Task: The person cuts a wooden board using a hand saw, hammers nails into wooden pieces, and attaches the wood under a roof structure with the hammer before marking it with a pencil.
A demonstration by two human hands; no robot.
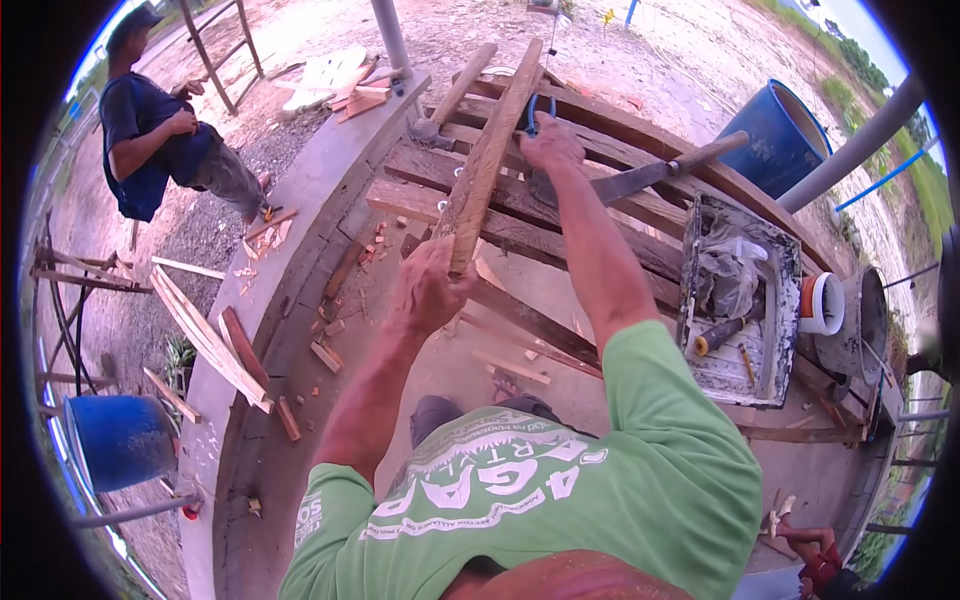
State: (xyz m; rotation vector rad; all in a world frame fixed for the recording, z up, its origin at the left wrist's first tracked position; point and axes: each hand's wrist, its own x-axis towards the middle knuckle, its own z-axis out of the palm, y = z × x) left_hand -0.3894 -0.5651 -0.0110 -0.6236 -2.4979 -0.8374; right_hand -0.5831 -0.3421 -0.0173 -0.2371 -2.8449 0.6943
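Observation:
My left hand (430,285) is closed around the near end of a long wooden plank (490,165), which slants away across a slatted timber bench (530,232). Beside the plank's far half, my right hand (553,145) is closed on a blue-handled tool (540,104). Its working end cannot be made out. Just right of my right forearm lies a large machete-like blade (635,183) with a wooden handle (712,150), resting across the slats. A second, shorter piece of wood (465,82) lies left of the plank's far end.
A paint-spattered tray (690,300) at right holds a plastic bag, a dark-handled tool and a pencil-like stick. A white bucket (822,303) and a blue drum (775,140) stand beyond it. Offcuts (325,355) litter the floor by the low wall (240,330). Another person (165,140) stands outside at left.

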